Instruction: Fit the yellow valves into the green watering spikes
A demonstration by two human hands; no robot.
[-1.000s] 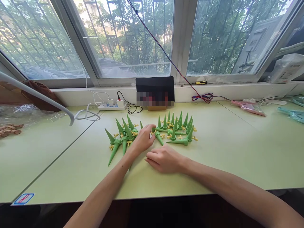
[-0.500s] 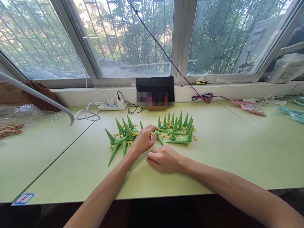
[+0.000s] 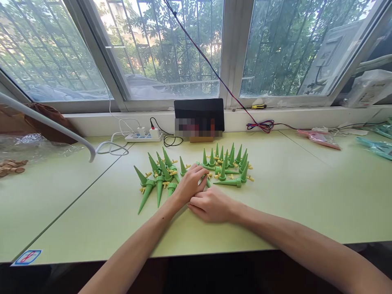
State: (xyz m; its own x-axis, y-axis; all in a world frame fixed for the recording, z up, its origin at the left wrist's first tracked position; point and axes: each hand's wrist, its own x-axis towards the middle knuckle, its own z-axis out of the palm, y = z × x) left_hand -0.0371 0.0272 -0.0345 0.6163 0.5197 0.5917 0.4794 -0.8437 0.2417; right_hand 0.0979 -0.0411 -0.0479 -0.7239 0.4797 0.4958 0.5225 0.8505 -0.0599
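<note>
Green spikes (image 3: 223,172) beside half-curled hands (image 3: 191,181) (image 3: 212,204), grip hidden

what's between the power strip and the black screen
A black cable, looped on the table between the power strip and the screen, in the head view.

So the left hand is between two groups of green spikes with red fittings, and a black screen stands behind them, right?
Not quite: the head view shows yellow fittings, not red. The left hand is between the groups of green spikes, with the black screen behind.
</note>
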